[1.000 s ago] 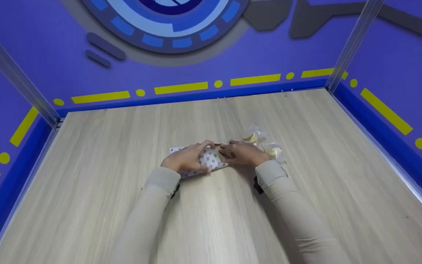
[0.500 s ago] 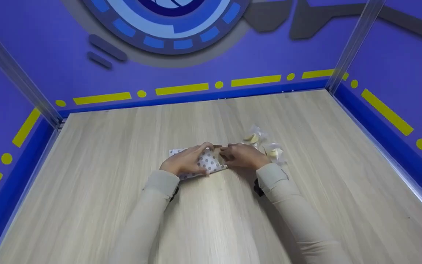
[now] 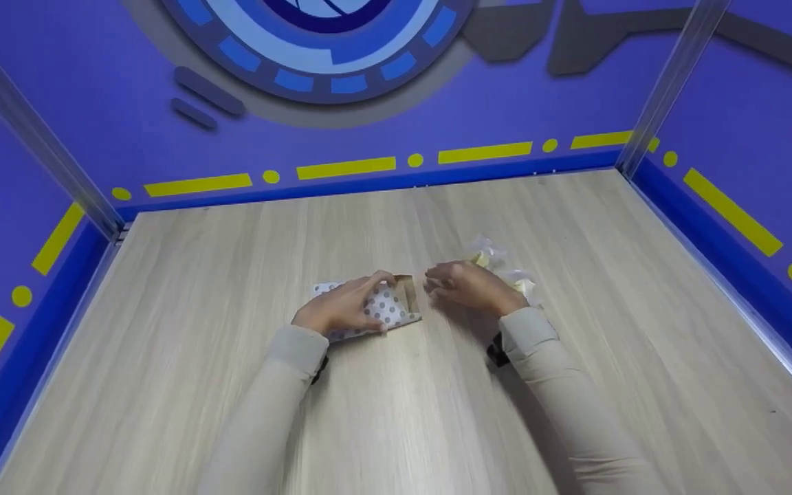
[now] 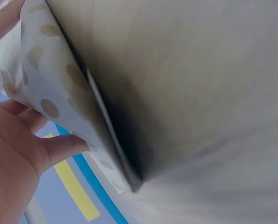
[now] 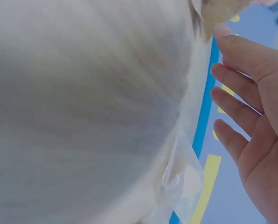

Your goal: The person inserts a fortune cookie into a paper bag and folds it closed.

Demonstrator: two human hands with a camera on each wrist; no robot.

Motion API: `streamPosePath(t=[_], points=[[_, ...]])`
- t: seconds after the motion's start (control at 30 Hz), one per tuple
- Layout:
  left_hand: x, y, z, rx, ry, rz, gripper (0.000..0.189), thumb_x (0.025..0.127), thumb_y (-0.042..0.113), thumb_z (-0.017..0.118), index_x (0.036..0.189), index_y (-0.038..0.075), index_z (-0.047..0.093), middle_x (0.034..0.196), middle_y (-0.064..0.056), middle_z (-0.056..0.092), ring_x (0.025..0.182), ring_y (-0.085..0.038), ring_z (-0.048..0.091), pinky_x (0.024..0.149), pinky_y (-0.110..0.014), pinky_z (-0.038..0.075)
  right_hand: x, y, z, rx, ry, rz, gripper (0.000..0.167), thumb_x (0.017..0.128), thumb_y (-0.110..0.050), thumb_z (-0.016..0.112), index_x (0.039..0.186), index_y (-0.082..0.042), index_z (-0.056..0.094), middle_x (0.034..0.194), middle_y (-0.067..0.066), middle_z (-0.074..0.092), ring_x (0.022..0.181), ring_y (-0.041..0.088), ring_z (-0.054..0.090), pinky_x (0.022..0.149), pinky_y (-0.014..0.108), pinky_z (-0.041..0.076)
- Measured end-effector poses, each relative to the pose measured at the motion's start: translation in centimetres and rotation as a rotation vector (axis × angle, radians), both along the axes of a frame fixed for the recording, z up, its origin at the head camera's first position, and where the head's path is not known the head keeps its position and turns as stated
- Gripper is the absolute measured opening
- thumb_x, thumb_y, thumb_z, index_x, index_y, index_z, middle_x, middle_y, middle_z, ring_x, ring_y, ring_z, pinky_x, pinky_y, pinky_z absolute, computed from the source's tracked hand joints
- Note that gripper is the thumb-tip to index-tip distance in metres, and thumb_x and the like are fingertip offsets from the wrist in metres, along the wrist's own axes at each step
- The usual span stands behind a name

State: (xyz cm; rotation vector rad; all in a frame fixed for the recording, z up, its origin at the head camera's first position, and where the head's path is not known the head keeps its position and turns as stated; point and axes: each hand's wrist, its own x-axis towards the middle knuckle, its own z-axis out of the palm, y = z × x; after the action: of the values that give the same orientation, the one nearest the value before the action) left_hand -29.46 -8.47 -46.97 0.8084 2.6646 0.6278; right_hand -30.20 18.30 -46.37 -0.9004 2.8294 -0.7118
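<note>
A white paper bag with grey polka dots [image 3: 383,306] lies on the table, its brown-lined mouth [image 3: 407,294] gaping toward the right. My left hand [image 3: 341,307] grips it across the top, thumb at the near edge and fingers at the far edge. In the left wrist view, that hand [image 4: 13,149] holds the dotted bag [image 4: 45,79] along its side. Just right of the mouth is my right hand [image 3: 471,285], apart from the bag. The right wrist view shows this hand [image 5: 262,112] with loosely extended fingers and nothing in them.
Behind and beside my right hand lie two clear plastic packets with pale yellow contents, one farther back [image 3: 487,253] and one nearer [image 3: 522,283]. The wood-grain table [image 3: 231,275] ends at blue walls [image 3: 341,180] behind and on both sides.
My right hand has drawn back rightward from the bag's mouth, which now shows uncovered. The left hand and the bag have shifted slightly left.
</note>
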Motion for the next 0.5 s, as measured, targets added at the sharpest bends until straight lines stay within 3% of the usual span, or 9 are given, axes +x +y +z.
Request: streamPosePath(t=[0.1, 0.37, 0.5], points=[[0.1, -0.2, -0.1, -0.001, 0.002, 0.008, 0.076, 0.077, 0.039, 0.079, 0.138, 0.038, 0.034, 0.14, -0.003, 0.05, 0.11, -0.02, 0.053, 0.096, -0.043, 0.044, 0.0, 0.5, 0.4, -0.014, -0.005, -0.051, 0.035, 0.093, -0.014, 0.062, 0.125, -0.001, 0.062, 0.126, 0.014, 0.064, 0.121, 0.029, 0.058, 0.102, 0.042, 0.044], [0.5, -0.9, -0.1, 0.008, -0.007, 0.007, 0.074, 0.079, 0.036, 0.079, 0.138, 0.036, 0.035, 0.142, -0.004, 0.048, 0.106, -0.02, 0.051, 0.095, -0.043, 0.044, -0.3, 2.6, 1.4, -0.075, 0.029, -0.103, 0.038, 0.092, -0.017, 0.065, 0.125, 0.002, 0.061, 0.124, 0.018, 0.064, 0.118, 0.032, 0.059, 0.098, 0.045, 0.046], [0.7, -1.3, -0.1, 0.027, -0.012, -0.005, 0.074, 0.079, 0.035, 0.079, 0.139, 0.034, 0.035, 0.142, -0.005, 0.048, 0.104, -0.02, 0.052, 0.093, -0.041, 0.044, -0.2, 3.5, 1.7, -0.081, 0.013, -0.17, 0.037, 0.093, -0.018, 0.064, 0.126, -0.002, 0.062, 0.124, 0.015, 0.064, 0.118, 0.03, 0.058, 0.097, 0.044, 0.047]])
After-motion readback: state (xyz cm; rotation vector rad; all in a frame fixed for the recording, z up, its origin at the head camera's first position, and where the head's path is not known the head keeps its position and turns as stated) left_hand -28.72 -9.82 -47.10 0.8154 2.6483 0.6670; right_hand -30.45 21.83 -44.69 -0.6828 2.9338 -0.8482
